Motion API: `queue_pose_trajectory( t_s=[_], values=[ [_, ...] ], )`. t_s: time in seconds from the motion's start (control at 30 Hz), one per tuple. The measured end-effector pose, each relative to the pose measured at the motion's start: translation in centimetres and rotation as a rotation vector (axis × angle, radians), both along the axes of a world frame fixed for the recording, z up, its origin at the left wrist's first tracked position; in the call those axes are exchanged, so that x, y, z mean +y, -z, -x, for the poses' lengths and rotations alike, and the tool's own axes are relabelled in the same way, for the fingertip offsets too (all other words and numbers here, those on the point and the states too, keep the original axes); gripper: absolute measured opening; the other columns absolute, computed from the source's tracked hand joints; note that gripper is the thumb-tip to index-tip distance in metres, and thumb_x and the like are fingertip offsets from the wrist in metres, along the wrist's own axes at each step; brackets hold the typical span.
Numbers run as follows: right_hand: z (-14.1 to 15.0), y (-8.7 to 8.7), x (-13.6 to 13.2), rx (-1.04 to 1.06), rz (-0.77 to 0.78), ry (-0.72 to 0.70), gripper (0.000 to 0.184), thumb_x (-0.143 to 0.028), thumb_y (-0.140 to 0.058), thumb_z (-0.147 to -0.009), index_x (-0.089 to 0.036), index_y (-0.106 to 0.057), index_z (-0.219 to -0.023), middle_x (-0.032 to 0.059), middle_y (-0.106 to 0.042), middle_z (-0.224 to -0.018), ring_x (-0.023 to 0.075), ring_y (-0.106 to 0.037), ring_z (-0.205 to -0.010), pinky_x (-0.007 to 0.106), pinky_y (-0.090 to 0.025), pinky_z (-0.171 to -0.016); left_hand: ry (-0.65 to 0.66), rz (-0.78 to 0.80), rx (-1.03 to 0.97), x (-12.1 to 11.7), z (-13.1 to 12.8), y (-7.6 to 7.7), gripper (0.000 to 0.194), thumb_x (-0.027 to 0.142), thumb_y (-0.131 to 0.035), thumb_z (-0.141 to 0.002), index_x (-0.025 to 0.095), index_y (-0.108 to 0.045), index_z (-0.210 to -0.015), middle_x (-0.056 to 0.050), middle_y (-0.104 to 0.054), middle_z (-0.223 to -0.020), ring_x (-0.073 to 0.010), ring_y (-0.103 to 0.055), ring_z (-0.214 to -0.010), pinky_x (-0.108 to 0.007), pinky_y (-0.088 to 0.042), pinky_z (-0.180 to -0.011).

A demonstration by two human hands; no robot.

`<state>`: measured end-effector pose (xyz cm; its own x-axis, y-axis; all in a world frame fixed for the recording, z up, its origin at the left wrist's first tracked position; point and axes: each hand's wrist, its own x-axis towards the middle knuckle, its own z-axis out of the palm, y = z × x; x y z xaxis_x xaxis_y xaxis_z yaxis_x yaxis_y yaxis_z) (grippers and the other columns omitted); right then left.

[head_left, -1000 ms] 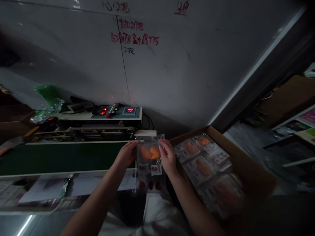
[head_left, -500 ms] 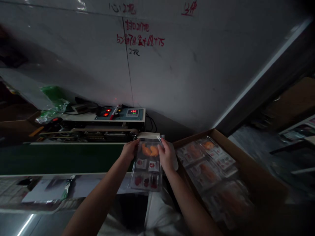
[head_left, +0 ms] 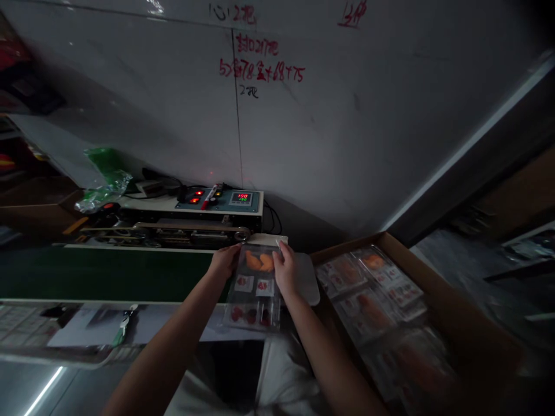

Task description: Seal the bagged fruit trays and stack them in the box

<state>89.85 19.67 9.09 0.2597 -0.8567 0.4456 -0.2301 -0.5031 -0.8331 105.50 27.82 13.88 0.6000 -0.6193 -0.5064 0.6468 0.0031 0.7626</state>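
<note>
**Clear pack (head_left: 254, 297) held between two hands at the right end of a green belt (head_left: 108, 271)**

Nearest are the person's light trousers (head_left: 281, 375), with the pack above them. The left hand (head_left: 224, 262) has its fingers closed on the pack's upper left corner; the right hand (head_left: 286, 270) grips the upper right edge, thumb over the front. Inside lie orange pieces (head_left: 259, 262) at the top, two small white packets (head_left: 244, 283) and dark red pieces (head_left: 250, 316) at the bottom. Half a second ago the pack hung further right in the view, and less of the grey plate (head_left: 307, 280) behind the right hand showed — now it stands out clearly.

Below the belt's front edge, keys (head_left: 125, 323) with a green tag lie on white paper (head_left: 165, 329). To the right, a cardboard box (head_left: 472, 323) holds similar packs (head_left: 373, 312), laid flat and overlapping.

Behind the belt runs a machine (head_left: 150, 202) with red lights, a lit display (head_left: 241, 198) and a red and white marker (head_left: 210, 197) on top. A green plastic bag (head_left: 104, 162) lies at its left end, near another carton (head_left: 39, 199). Farther back rises a grey wall (head_left: 303, 144) with red and black handwriting (head_left: 262, 70) — the room is dim.
</note>
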Motion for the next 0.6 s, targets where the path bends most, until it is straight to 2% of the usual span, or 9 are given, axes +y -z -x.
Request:
queue_pose_trajectory(
  t_s=[0.17,0.43,0.53,0.6],
  values=[
    [-2.2,0.4,1.0,-0.047,0.047,0.021,0.036,-0.028,-0.050,-0.087,-0.014,-0.060,-0.119,0.0169,-0.057,-0.118,0.0260,-0.054,-0.115,0.047,-0.044,-0.103,-0.050,-0.043,-0.033,1.0,-1.1,-0.4,0.008,0.009,-0.071,-0.066,0.013,-0.064,-0.063,-0.005,-0.066,-0.054,-0.0165,-0.062,-0.045,-0.025,-0.051,-0.047],
    [-6.0,-0.4,3.7,-0.076,0.011,0.018,0.027,-0.024,-0.055,-0.087,-0.017,-0.056,-0.112,0.0139,-0.053,-0.111,0.0240,-0.056,-0.104,0.041,-0.051,-0.093,-0.191,-0.104,-0.108,3.0,-3.7,-1.0,0.002,0.010,-0.068,-0.067,0.011,-0.067,-0.066,-0.004,-0.066,-0.056,-0.0151,-0.061,-0.047,-0.025,-0.050,-0.049],
    [-6.6,-0.7,4.8,-0.100,-0.027,-0.014,0.026,-0.026,-0.058,-0.086,-0.017,-0.054,-0.110,0.0131,-0.053,-0.110,0.0194,-0.058,-0.088,0.036,-0.055,-0.081,-0.279,-0.150,-0.176,5.8,-4.1,-1.6,0.003,0.012,-0.069,-0.067,0.011,-0.068,-0.070,-0.002,-0.066,-0.058,-0.0120,-0.060,-0.049,-0.021,-0.048,-0.048],
    [-4.9,-0.9,4.6,-0.098,-0.038,-0.045,0.029,-0.030,-0.057,-0.088,-0.018,-0.052,-0.113,0.0119,-0.054,-0.110,0.0155,-0.058,-0.077,0.032,-0.055,-0.072,-0.320,-0.197,-0.245,9.1,-3.7,-2.3,0.010,0.016,-0.071,-0.066,0.013,-0.070,-0.076,-0.001,-0.068,-0.063,-0.0113,-0.061,-0.052,-0.020,-0.047,-0.049]
  ],
)
